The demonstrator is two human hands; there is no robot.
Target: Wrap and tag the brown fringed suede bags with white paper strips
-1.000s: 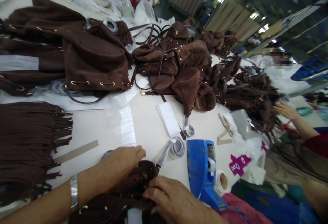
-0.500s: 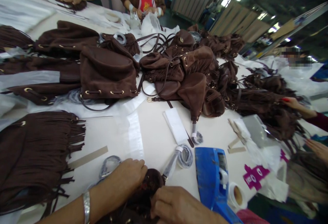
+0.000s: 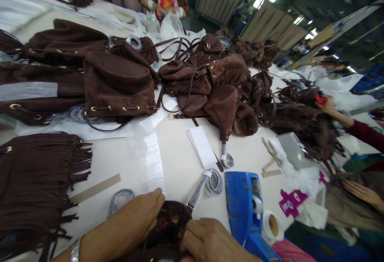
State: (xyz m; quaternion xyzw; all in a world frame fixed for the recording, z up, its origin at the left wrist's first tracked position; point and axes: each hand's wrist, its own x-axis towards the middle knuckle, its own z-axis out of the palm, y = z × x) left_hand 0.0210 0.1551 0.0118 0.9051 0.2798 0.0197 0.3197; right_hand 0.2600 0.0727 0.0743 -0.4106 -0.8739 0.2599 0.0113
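Observation:
A dark brown bag (image 3: 171,213) lies at the bottom centre, its mouth parted towards me, its lower part cut off by the picture edge. My left hand (image 3: 143,215) is closed on the left side of its rim, fingers partly hidden. On the opposite side, my right hand (image 3: 207,236) grips the rim with curled fingers. From the bag's far edge runs a strap coil (image 3: 213,183) in clear wrapping. Another wrapped coil (image 3: 120,200) sits just beyond my left forearm. A blue tape dispenser (image 3: 241,204) stands right of my right hand.
Fringed brown bag (image 3: 39,190) at left; several brown bags (image 3: 120,84) pile across the table (image 3: 177,154). White folded paper (image 3: 204,146), a tape roll (image 3: 272,225) and purple tags (image 3: 292,203) lie nearby. Co-workers stand opposite; one's hand (image 3: 327,105) reaches in at right.
The view has shifted slightly, so the table's things sit further left. My left hand has moved a little left, and the bag's mouth shows wider. A co-worker's hand at right holds something red.

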